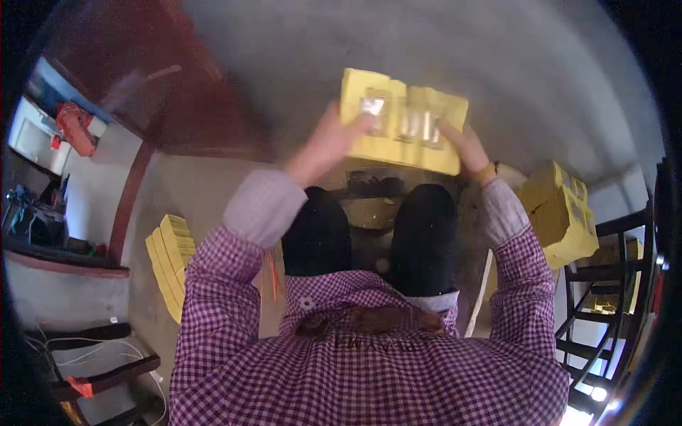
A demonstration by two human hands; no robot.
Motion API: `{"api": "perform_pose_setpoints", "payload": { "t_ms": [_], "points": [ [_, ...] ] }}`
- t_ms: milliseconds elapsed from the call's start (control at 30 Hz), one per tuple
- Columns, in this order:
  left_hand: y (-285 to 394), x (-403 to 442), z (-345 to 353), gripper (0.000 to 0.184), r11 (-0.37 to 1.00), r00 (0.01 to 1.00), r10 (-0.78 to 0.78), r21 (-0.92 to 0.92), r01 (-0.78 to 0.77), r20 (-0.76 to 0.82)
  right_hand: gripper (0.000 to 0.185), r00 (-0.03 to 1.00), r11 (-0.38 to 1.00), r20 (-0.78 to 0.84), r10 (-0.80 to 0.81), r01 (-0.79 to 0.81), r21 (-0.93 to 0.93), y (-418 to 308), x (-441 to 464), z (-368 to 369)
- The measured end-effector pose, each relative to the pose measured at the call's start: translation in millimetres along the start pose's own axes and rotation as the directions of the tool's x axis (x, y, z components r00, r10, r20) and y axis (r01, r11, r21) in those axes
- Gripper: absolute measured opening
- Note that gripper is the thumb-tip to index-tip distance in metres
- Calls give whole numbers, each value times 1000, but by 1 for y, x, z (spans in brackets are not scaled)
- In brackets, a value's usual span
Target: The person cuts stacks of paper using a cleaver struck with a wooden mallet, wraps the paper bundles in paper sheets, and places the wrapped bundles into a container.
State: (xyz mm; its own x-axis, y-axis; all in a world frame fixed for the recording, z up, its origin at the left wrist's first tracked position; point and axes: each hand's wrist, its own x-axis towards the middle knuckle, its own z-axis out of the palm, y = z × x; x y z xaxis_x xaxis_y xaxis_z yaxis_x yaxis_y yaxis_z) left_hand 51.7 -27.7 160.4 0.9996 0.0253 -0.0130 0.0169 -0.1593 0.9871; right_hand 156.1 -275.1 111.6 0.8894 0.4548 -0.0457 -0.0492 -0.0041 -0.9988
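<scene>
Up in front of me, above my knees, is a stack of yellow joss paper point(398, 145) with shiny silver patches on its face. My left hand point(334, 138) is closed on its left side, the thumb lying over the front. My right hand point(465, 148) grips the right side in the same way, with a yellowish band at the wrist. The stack is slightly tilted and a little blurred. Fingers behind the paper are hidden.
Bundled yellow paper point(561, 213) is piled at my right, beside a dark slatted rack point(604, 284). More yellow bundles point(170, 259) stand on the floor at left. A dark wooden frame with white cable point(99, 355) lies lower left. My knees point(423, 234) are below the hands.
</scene>
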Motion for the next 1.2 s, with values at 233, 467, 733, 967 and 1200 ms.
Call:
{"api": "perform_pose_setpoints", "payload": {
  "t_ms": [233, 467, 733, 967, 1200],
  "points": [
    [-126, 70, -34, 57, 975, 985, 80, 191, -110, 155, 83, 983, 987, 156, -92, 111, -117, 64, 30, -16],
    [-216, 77, -26, 71, 988, 924, -138, 121, 101, 358, 88, 986, 997, 168, 1, -13, 71, 155, 36, -25],
    [-191, 67, -13, 62, 928, 913, -335, 249, 277, 233, 83, 987, 951, 128, -99, 132, -280, 169, 50, -29],
    [-142, 78, -8, 59, 856, 861, -509, -116, 503, -19, 70, 988, 992, -137, 64, -78, -99, 117, 56, -21],
    [-186, 116, -11, 49, 827, 930, -318, -426, 367, 185, 67, 943, 961, -199, 267, -246, 126, 152, 81, -25]
  ]
}}
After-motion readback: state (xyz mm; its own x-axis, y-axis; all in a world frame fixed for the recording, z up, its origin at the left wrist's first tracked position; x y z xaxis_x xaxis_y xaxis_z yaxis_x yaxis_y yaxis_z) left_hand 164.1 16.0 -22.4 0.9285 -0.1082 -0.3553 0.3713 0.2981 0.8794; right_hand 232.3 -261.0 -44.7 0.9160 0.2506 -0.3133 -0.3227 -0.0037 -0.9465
